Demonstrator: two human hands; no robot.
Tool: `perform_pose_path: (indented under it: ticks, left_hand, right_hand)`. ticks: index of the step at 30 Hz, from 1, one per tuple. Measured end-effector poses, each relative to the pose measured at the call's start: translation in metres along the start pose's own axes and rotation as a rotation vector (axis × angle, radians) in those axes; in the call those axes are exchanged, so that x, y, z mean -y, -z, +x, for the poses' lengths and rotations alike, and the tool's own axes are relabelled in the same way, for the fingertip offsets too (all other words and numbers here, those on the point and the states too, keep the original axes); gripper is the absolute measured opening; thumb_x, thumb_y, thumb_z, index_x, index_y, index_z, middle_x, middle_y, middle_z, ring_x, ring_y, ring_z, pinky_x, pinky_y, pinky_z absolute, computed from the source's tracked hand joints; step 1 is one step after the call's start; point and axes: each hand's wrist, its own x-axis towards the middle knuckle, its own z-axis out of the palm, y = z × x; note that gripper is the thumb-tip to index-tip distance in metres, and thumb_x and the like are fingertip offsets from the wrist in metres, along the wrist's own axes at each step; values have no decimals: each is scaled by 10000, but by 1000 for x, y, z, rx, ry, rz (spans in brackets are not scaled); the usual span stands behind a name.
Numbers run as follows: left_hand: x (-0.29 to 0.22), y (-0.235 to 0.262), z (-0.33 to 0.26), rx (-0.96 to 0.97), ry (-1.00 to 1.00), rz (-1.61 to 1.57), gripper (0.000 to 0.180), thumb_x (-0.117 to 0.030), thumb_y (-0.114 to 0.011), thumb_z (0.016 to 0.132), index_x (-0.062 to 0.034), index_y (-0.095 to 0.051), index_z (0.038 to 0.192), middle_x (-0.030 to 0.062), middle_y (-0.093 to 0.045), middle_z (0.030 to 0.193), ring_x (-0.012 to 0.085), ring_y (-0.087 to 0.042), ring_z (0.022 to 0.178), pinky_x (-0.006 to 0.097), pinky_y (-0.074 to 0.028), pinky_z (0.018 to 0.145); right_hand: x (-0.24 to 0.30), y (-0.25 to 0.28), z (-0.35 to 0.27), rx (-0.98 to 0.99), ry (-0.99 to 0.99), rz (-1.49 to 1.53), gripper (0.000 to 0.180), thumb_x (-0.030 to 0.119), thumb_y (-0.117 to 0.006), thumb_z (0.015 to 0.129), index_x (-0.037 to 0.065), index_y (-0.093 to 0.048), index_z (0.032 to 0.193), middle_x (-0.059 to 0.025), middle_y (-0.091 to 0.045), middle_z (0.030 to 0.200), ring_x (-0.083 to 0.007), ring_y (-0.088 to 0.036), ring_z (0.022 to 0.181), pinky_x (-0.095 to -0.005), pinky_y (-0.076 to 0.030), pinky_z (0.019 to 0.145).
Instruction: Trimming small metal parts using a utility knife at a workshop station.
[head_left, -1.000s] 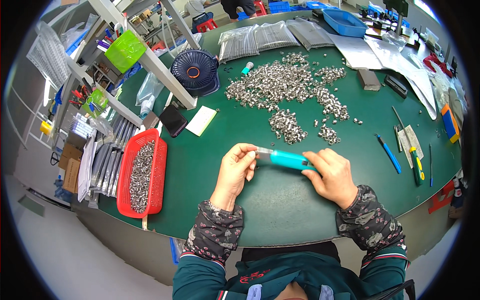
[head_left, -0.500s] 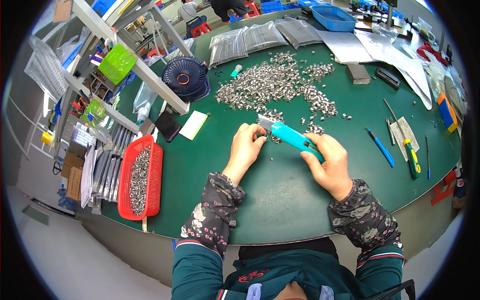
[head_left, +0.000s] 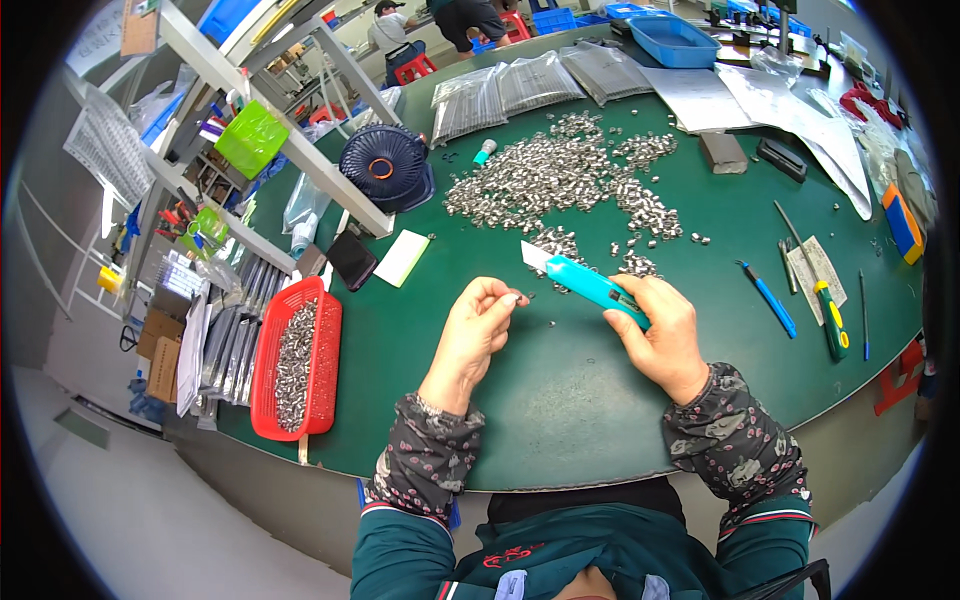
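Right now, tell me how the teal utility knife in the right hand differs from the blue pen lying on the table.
The teal utility knife is gripped in the right hand and lifted off the table; the blue pen lies flat on the green table, untouched. The knife is broad with a pale blade end pointing up-left; the pen is thin, its dark tip also pointing up-left. Both are long, bluish and slanted alike.

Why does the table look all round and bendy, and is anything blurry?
In the head view, the fisheye lens bends the green table edge into a curve and leaves dark corners; the light is even, with soft shadows under the left hand and right hand; the turquoise knife looks sharp, while the small metal parts glint.
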Motion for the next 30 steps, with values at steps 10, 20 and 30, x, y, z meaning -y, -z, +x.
perform_pose_path:
  ticks: [10,20,30]
  left_hand:
    - [22,27,-16,-26,0,-391,126,-143,-505,923,-58,-557,1000,16,-532,815,14,-314,483,136,-226,374]
    - [20,32,-17,-28,2,-414,129,-145,-485,934,-49,-548,993,61,-564,834,3,-324,467,133,-254,369]
    - [19,28,-18,-104,-10,-264,84,-86,-474,929,-59,-538,974,88,-593,875,7,-311,453,130,-259,365]
  right_hand:
    - [-2,-5,-1,55,2,1,254,117,-676,722,21,-596,943,-112,-514,673,-276,-519,606,-360,-412,550]
    - [-3,-5,-2,126,-21,-15,255,137,-671,730,21,-600,946,-120,-516,679,-288,-518,613,-369,-413,561]
    - [-2,-5,-1,145,-27,-10,257,132,-671,728,12,-600,943,-124,-519,681,-288,-523,617,-367,-416,566]
